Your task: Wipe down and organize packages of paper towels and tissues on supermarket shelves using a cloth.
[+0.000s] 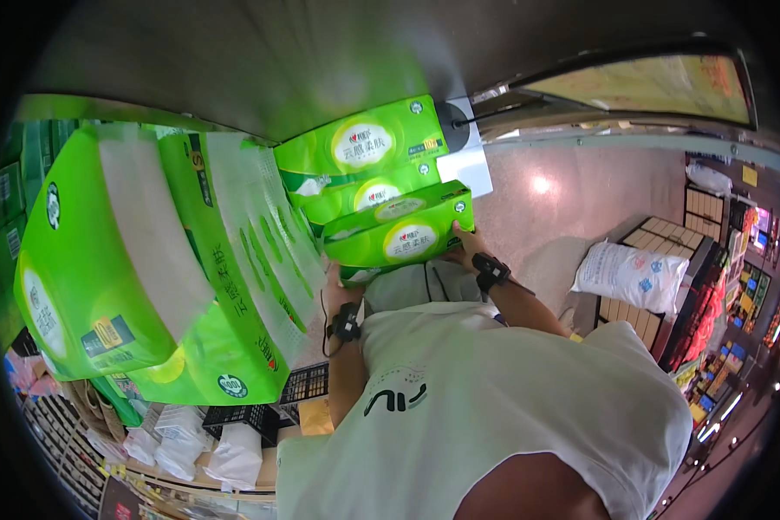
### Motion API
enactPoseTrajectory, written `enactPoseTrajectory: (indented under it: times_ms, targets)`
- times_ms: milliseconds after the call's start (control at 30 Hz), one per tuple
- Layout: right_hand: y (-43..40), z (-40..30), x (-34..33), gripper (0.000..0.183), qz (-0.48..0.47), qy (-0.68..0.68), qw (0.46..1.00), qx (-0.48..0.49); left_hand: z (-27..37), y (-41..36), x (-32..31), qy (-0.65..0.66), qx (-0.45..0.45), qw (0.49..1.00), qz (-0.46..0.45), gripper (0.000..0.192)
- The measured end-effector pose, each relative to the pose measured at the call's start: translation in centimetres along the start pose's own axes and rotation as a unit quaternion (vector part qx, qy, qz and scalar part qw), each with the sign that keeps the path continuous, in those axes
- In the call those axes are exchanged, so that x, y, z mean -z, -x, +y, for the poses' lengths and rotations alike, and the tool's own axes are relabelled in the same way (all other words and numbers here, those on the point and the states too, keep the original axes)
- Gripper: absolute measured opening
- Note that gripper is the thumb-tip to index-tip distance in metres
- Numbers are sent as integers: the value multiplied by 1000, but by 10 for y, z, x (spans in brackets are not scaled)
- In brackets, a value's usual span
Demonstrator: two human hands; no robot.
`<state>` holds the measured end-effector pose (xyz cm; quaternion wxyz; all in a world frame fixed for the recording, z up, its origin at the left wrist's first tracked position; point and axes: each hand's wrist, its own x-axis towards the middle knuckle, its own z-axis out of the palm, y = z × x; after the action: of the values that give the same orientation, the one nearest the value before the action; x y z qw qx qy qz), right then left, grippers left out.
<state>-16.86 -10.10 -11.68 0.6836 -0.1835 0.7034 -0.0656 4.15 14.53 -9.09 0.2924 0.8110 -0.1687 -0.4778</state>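
Note:
A green plastic-wrapped pack of tissues [396,240] is held level in front of my waist, between both hands. My left hand [336,278] grips its left end low down, the fingers partly hidden by the pack. My right hand [469,242] clasps the right end, with the thumb over the front edge. Just beyond it, two matching packs lie one behind the other: a nearer pack [370,194] and a farther pack [357,144]. Both wrists wear black strapped devices.
Large green tissue bundles [104,260] stand close on my left, beside white-wrapped ones. A dark panel [234,58] spans overhead. To the right are the floor [533,195] and a white sack [630,276] on a slatted stand. Black crates [244,419] and white bags [234,458] sit lower left.

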Motion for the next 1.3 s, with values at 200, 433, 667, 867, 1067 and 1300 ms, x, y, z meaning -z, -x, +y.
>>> enactPoseTrajectory:
  times_ms: [200,433,667,867,1067,1300]
  targets:
    - [7,-60,-69,63,-39,-2,998,42,-29,-56,-31,728,94,678,41,53]
    - [5,-49,-16,84,-103,72,991,54,-11,-49,-25,816,109,563,66,60]
    - [15,-46,-32,85,-214,91,971,57,-10,-43,-23,790,41,598,129,58]
    - [5,-43,-34,93,-269,77,960,26,-3,-35,-15,720,61,684,104,60]
    - [-13,-51,-10,80,-362,90,928,4,8,-17,-23,642,79,762,36,56]
    - [41,-69,1,70,-326,127,936,26,102,56,45,75,-104,984,-121,62]
